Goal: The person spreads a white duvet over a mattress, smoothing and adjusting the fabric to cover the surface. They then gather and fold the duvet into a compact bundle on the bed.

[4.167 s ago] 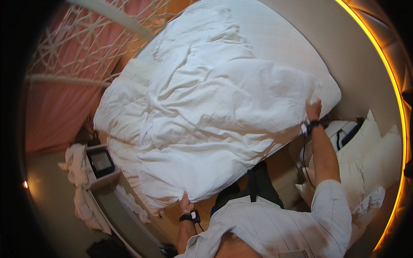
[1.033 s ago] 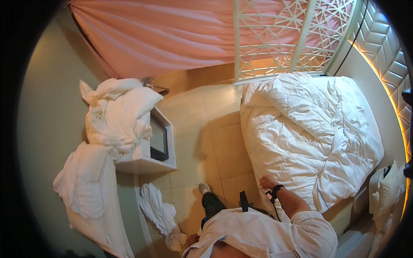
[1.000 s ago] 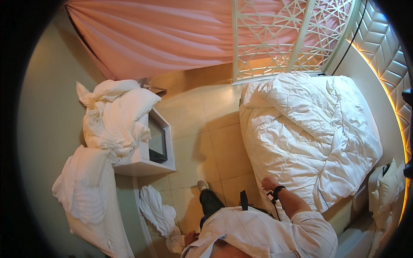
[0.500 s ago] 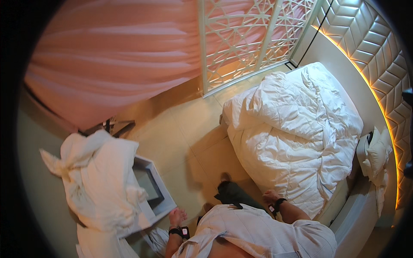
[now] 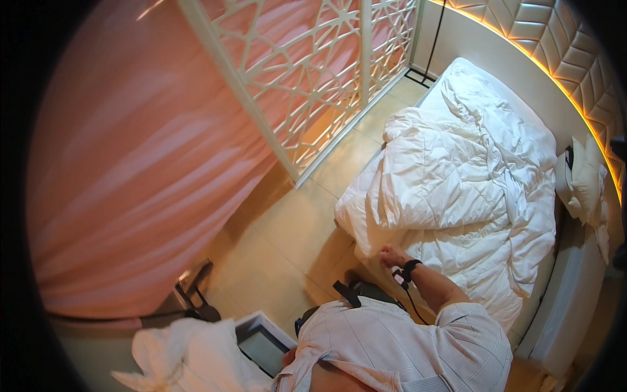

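A rumpled white duvet (image 5: 450, 176) lies heaped over the bed on the right. My right hand (image 5: 392, 257) is at its near left edge, fingers closed on the white cloth; exactly how much cloth is in them is hard to see. A black band with a small device and a cable is on that wrist. Only a small part of my left hand (image 5: 289, 357) shows, beside the open white box-like frame (image 5: 264, 326) at the lower left; my shirt hides the rest, fingers included. White bedding (image 5: 189, 359) is piled next to that frame.
A pink curtain (image 5: 144, 176) hangs at the left, beside a white lattice screen (image 5: 307, 78). A dark metal stand (image 5: 196, 291) is on the tiled floor (image 5: 274, 228). Pillows (image 5: 584, 183) rest on a ledge beyond the bed's right side, below the padded wall (image 5: 548, 39).
My view has turned and moved toward the bed. My right hand has reached forward along the bed to the duvet's edge. My left hand has gone mostly out of sight behind my shirt.
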`<action>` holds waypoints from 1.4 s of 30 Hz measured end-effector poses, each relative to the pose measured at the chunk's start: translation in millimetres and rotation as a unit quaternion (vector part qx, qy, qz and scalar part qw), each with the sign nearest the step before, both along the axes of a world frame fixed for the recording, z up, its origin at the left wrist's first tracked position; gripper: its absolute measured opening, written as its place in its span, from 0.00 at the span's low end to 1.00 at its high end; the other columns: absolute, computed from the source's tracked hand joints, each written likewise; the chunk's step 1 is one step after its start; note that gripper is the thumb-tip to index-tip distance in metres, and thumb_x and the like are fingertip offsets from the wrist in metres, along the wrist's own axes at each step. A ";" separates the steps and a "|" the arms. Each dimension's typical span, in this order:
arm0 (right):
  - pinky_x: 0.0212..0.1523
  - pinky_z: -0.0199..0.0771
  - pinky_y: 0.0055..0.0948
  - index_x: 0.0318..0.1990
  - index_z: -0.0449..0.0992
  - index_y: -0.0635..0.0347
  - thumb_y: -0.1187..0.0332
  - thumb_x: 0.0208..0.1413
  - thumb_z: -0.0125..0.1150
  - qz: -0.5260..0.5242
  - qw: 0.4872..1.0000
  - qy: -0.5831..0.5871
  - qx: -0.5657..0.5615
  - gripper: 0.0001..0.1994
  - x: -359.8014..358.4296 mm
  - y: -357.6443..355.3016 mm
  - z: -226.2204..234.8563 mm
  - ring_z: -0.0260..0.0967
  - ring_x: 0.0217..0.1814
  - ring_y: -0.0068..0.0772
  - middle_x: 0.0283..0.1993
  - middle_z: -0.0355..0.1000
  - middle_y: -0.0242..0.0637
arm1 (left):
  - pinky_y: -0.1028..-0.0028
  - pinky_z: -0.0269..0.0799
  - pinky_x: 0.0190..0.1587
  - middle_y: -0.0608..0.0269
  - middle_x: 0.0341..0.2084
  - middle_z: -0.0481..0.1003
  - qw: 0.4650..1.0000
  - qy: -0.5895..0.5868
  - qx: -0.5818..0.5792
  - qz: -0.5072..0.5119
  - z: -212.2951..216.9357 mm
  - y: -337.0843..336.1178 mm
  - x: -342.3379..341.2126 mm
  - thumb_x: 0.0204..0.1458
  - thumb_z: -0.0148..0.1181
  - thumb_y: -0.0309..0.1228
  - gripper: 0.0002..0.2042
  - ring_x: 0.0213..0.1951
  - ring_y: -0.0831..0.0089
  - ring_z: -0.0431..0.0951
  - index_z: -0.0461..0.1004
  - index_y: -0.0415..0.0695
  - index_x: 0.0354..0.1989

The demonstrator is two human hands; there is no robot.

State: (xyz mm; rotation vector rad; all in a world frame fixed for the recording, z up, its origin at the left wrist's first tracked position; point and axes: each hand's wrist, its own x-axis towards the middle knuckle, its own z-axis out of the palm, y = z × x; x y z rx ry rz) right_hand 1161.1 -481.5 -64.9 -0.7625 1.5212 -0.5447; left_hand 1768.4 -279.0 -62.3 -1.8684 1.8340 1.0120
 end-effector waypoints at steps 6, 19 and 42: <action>0.20 0.70 0.33 0.65 0.64 0.58 0.68 0.63 0.57 -0.252 0.956 0.070 -0.132 0.23 0.4 -120.2 25.6 0.69 0.20 0.33 0.25 0.69 0.37 | 0.55 0.81 0.37 0.46 0.40 0.81 0.995 0.080 -0.054 -0.004 12.6 -202.8 18.6 0.60 0.61 0.40 0.16 0.36 0.52 0.83 0.76 0.40 0.45; 0.23 0.77 0.40 0.59 0.65 0.66 0.73 0.57 0.61 -0.462 0.874 0.061 0.138 0.23 34.7 -181.8 -41.6 0.78 0.26 0.43 0.38 0.78 0.50 | 0.67 0.82 0.28 0.50 0.40 0.79 0.878 0.270 0.163 0.359 17.3 -626.4 36.2 0.63 0.55 0.37 0.18 0.29 0.62 0.82 0.70 0.34 0.54; 0.21 0.77 0.33 0.43 0.78 0.60 0.67 0.59 0.61 -0.451 0.885 -0.038 0.111 0.09 -197.5 -470.2 -30.8 0.76 0.22 0.32 0.30 0.78 0.38 | 0.71 0.77 0.31 0.58 0.40 0.80 0.907 0.280 0.313 0.040 18.5 -1005.9 -453.3 0.66 0.56 0.32 0.16 0.32 0.73 0.80 0.72 0.38 0.58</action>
